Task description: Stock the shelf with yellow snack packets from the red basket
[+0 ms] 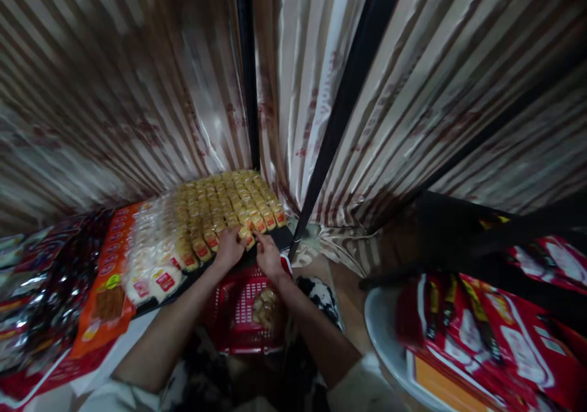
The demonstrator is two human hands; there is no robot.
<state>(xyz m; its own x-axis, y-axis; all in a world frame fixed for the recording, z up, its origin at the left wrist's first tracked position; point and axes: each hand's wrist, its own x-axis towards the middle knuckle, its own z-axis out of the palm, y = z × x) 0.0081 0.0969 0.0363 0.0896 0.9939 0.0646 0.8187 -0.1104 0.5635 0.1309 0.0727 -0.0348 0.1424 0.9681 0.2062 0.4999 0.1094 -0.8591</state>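
At the front edge of the display, my left hand (pixel 230 247) pinches a small yellow packet (pixel 246 237) with a red label. My right hand (pixel 268 255) has its fingers curled against the packet's other side; the fingertips are small and dim. Behind them stand tight rows of similar yellow packets (pixel 224 198) in clear wrap. Below my forearms sits a red plastic basket (pixel 224 317) with a clear bag of pale yellowish pieces (pixel 266 308) inside.
White packets (pixel 160 277) with red labels lie left of the yellow rows, then an orange bag (pixel 107 296) and dark shiny packs (pixel 41 296). A pale basin (pixel 383 332) and red packages (pixel 518 332) stand at right. A dark pole (pixel 339 112) rises before striped curtains (pixel 183 82).
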